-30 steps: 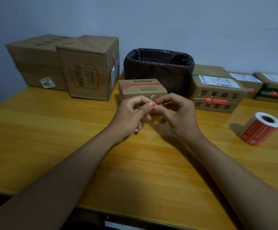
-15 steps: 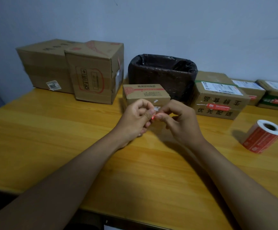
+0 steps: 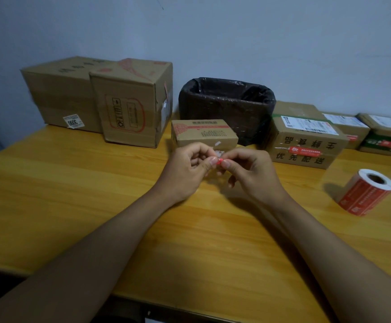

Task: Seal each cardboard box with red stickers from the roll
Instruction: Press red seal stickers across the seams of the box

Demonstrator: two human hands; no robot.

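hands [image 3: 220, 169] pinching apparently red sticker [image 3: 219, 162], above table [image 3: 73, 194]

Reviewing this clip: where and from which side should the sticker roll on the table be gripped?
Judging by its pose, grip the sticker roll around its red outer surface, coming from above with the right hand, which is nearer. It lies tilted on the table, its open core facing up and back, apart from the boxes, so its sides are free.
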